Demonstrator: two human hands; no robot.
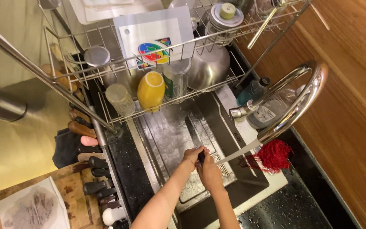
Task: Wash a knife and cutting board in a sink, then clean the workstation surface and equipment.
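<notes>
Over a steel sink, both my hands meet under a thin stream of water from the curved chrome faucet. My left hand and my right hand are closed around the dark handle of a knife. Its long dark blade points away from me over the wet sink floor. The stream lands at my right hand's fingers. The fingers hide most of the handle.
A wire dish rack hangs over the sink's far end, holding a white cutting board, a yellow cup, glasses, a steel bowl and lids. Several knife handles line the left counter. A red scrubber and a soap bottle sit by the faucet.
</notes>
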